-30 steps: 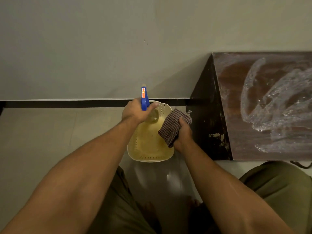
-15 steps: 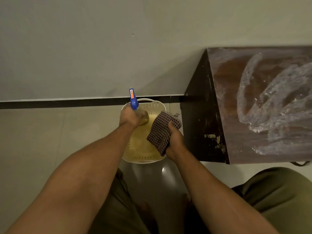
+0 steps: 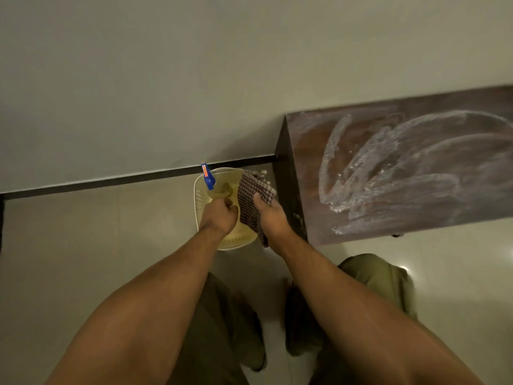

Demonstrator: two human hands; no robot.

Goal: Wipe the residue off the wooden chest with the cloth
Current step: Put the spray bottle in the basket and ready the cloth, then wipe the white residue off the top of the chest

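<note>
Chest: the chest (image 3: 308, 154) stands against the wall at 3 o'clock from both hands, with its top facing the camera.
Residue: white foamy arcs of residue (image 3: 388, 168) sweep across most of the top. No wiped lane shows, though the top runs out of frame on the right.
Cloth: the checked cloth (image 3: 249, 201) hangs at 9 o'clock of the chest, just beside its dark side. It is apart from the top and does not touch the residue.
Right hand: the right hand (image 3: 270, 216) holds the cloth with the thumb pressed on top. The fingers are hidden under the fabric, so this is a pinch as far as can be seen.
Left hand: the left hand (image 3: 219, 215) has its fingers curled round the lower part of the bottle (image 3: 209, 180), over the basket (image 3: 197, 201) at 12 o'clock from the person.
Basket: it sits on the floor by the wall, at 9 o'clock of the chest.
Done: the cloth is in hand, and the bottle looks about to be parked.
Left: by my reading, all of the wiping. The cloth has to travel towards 3 o'clock onto the top and clear every arc.
</note>
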